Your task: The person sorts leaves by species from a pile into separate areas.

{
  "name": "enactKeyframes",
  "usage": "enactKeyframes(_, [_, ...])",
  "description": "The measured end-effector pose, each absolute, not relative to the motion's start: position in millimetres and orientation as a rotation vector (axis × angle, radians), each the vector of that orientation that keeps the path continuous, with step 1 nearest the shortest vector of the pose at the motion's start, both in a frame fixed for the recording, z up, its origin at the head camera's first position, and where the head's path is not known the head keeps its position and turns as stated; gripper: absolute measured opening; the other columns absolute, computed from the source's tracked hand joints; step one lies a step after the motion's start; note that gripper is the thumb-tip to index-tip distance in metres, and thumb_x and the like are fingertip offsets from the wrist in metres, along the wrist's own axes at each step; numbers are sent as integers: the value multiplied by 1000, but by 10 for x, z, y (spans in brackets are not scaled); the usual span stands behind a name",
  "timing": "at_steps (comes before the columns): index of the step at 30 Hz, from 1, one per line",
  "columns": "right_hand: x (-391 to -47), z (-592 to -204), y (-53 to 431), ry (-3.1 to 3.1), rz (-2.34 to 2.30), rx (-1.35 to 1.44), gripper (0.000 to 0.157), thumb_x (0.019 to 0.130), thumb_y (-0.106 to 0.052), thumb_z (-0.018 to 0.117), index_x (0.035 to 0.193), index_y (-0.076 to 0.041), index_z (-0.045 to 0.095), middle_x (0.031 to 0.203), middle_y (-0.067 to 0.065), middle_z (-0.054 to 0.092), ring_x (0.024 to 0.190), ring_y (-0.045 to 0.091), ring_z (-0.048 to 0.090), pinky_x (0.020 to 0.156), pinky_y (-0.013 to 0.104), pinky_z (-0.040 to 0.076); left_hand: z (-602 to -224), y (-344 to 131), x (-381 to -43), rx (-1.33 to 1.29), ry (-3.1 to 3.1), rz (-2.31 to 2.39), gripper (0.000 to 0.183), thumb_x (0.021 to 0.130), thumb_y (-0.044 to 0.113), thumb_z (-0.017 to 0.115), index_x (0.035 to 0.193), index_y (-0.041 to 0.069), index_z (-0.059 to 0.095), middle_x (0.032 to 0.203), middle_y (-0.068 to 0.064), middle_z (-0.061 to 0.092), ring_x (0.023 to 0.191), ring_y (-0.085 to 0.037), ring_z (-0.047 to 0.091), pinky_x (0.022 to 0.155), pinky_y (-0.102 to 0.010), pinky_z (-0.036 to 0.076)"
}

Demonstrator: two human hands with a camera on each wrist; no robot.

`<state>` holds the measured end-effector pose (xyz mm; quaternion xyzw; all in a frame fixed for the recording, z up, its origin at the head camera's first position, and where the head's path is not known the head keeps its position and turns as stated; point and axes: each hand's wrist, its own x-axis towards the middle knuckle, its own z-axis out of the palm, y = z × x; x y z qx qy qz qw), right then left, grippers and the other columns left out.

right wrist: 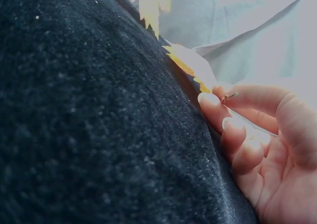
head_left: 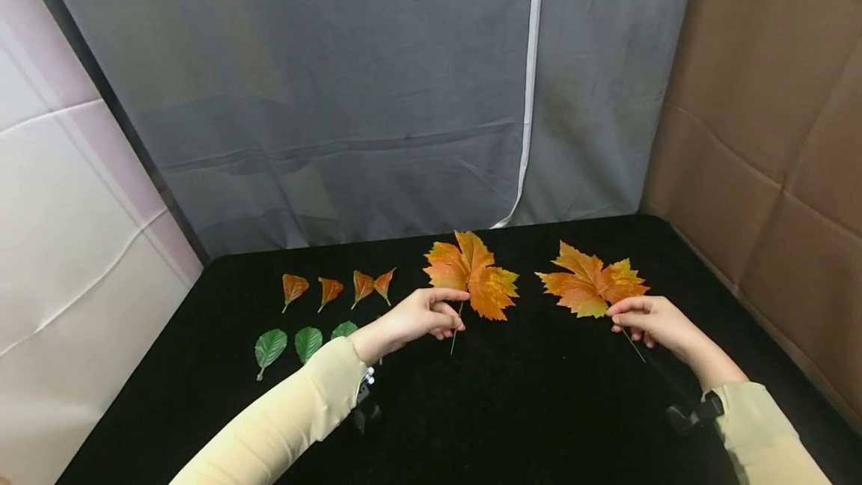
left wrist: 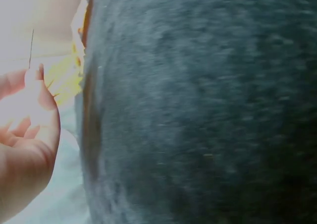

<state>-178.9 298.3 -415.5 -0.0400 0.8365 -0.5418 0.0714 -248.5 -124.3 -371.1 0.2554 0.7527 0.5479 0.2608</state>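
Note:
My left hand (head_left: 427, 313) pinches the thin stem of an orange maple leaf (head_left: 488, 287) between thumb and index finger. The leaf spreads to the right and beyond the fingers. In the left wrist view the stem (left wrist: 31, 48) pokes up past the fingertips. Farther right, my right hand (head_left: 660, 328) pinches the stem of a second orange maple leaf (head_left: 586, 279), whose blade points away to the left. The right wrist view shows that stem's cut end (right wrist: 231, 96) jutting out between thumb and finger, with the yellow leaf edge (right wrist: 185, 65) beyond, close over the black cloth.
Several small orange leaves (head_left: 294, 288) lie in a row at the table's back left. Green leaves (head_left: 271, 350) lie in a row before them, partly hidden by my left arm. Black cloth covers the table (head_left: 512, 418). Grey, white and brown curtains surround it.

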Motion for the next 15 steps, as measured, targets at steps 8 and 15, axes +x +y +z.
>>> enactKeyframes(8, [-1790, -4159, 2998, 2507, -1630, -116, 33, 96, -17, 61, 114, 10, 61, 85, 3, 70, 58, 10, 51, 48, 25, 43, -3570, -1193, -2522, 666, 2120, 1591, 48, 90, -2, 58, 138, 1, 49, 94, -18, 70, 68, -14, 62, 63, -27, 51])
enactKeyframes(15, [-1792, -4170, 2993, 2513, -1638, -116, 32, 95, -16, 61, 113, 10, 61, 84, 3, 70, 57, 9, 50, 48, 25, 43, -3636, -1119, -2568, 417, 2062, 1755, 49, 88, -4, 56, 137, 0, 49, 88, -13, 70, 58, -11, 57, 58, -23, 50])
